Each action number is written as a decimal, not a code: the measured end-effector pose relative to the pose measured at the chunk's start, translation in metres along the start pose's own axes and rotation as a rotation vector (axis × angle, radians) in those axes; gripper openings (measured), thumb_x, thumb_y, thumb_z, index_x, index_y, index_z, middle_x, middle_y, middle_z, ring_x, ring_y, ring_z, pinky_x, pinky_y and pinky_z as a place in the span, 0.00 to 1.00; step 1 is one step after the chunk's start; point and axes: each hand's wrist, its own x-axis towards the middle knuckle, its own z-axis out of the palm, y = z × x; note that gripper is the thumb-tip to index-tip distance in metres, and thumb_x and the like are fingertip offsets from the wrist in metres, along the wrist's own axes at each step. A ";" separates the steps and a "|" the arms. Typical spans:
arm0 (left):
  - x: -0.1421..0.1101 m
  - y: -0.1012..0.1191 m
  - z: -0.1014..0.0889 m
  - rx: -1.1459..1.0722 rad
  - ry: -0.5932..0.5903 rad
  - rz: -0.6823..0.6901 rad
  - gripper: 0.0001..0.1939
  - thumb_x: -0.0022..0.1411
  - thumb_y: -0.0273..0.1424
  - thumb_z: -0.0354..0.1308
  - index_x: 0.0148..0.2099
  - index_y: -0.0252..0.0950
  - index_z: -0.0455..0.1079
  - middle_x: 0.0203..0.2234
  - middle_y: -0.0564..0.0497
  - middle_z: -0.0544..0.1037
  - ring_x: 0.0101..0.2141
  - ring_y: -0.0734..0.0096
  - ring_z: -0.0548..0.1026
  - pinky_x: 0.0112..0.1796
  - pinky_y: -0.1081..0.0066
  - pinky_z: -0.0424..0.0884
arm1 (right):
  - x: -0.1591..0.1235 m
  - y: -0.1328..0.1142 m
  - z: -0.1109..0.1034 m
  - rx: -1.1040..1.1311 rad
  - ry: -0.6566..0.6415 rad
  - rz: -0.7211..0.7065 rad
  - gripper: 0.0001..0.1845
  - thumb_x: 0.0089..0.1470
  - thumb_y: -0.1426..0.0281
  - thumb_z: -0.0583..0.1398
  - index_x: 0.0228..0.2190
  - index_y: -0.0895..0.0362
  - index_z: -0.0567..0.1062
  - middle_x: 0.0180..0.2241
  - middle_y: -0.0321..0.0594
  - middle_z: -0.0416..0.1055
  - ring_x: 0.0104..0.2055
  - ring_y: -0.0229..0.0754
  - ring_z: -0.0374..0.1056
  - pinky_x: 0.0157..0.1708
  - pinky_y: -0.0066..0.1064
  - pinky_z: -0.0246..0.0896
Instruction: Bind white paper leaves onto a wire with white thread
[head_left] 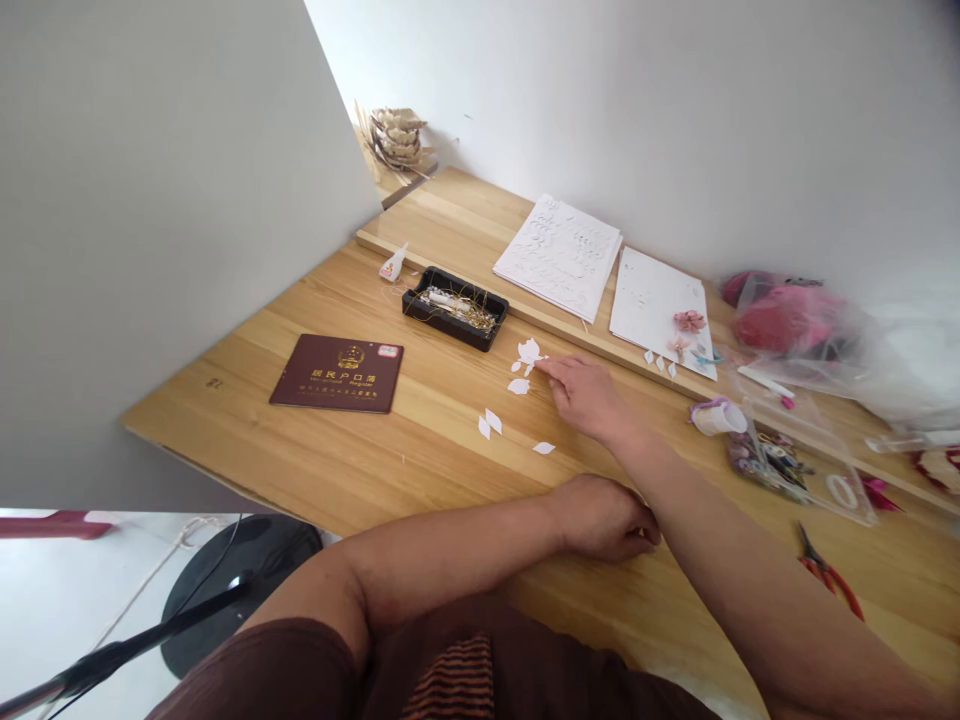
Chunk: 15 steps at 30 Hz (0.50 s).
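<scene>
Your right hand (581,395) has fingertips at the white paper cluster (529,351) on the counter (442,470); can't tell if that grip's pinching. Left hand (606,520) curled, grip unclear. Pieces part-grouped; three loose cutouts (493,421) sit apart.

Craft workspace with pliers (829,572), cutouts (518,386)

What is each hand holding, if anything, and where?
Right hand touches white petal cutouts at their right edge; gripping cannot be told. Left hand shows nothing held.
</scene>
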 end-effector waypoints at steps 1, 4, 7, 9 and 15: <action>0.000 0.000 0.000 0.002 -0.010 -0.006 0.16 0.71 0.35 0.54 0.53 0.40 0.80 0.51 0.51 0.84 0.50 0.60 0.81 0.41 0.66 0.72 | -0.001 0.001 -0.001 0.003 0.009 -0.005 0.26 0.66 0.75 0.51 0.61 0.57 0.75 0.62 0.46 0.75 0.62 0.53 0.68 0.60 0.49 0.61; 0.001 -0.001 0.001 0.005 -0.023 -0.019 0.16 0.72 0.36 0.54 0.54 0.40 0.79 0.49 0.50 0.85 0.48 0.60 0.82 0.40 0.66 0.73 | -0.010 0.001 -0.004 0.015 0.010 -0.030 0.25 0.66 0.75 0.52 0.58 0.56 0.77 0.58 0.46 0.78 0.60 0.53 0.70 0.60 0.49 0.61; 0.001 -0.001 0.001 -0.003 -0.002 -0.005 0.14 0.71 0.35 0.55 0.51 0.40 0.80 0.48 0.50 0.85 0.49 0.59 0.81 0.41 0.66 0.73 | -0.017 -0.004 -0.005 0.022 -0.022 -0.051 0.23 0.65 0.76 0.53 0.53 0.52 0.81 0.55 0.42 0.80 0.58 0.52 0.71 0.60 0.48 0.61; 0.001 -0.001 0.000 -0.005 0.004 0.002 0.13 0.71 0.34 0.55 0.50 0.40 0.80 0.50 0.51 0.84 0.50 0.58 0.81 0.43 0.66 0.74 | -0.017 -0.008 -0.005 0.007 -0.045 -0.052 0.24 0.64 0.77 0.53 0.54 0.52 0.81 0.56 0.42 0.79 0.59 0.53 0.70 0.60 0.50 0.61; 0.002 -0.002 0.002 -0.018 0.004 0.045 0.14 0.72 0.32 0.53 0.51 0.35 0.78 0.55 0.46 0.81 0.54 0.57 0.78 0.53 0.63 0.73 | -0.015 -0.022 -0.010 0.004 0.016 -0.080 0.25 0.65 0.76 0.53 0.57 0.55 0.79 0.60 0.47 0.76 0.60 0.56 0.68 0.60 0.51 0.60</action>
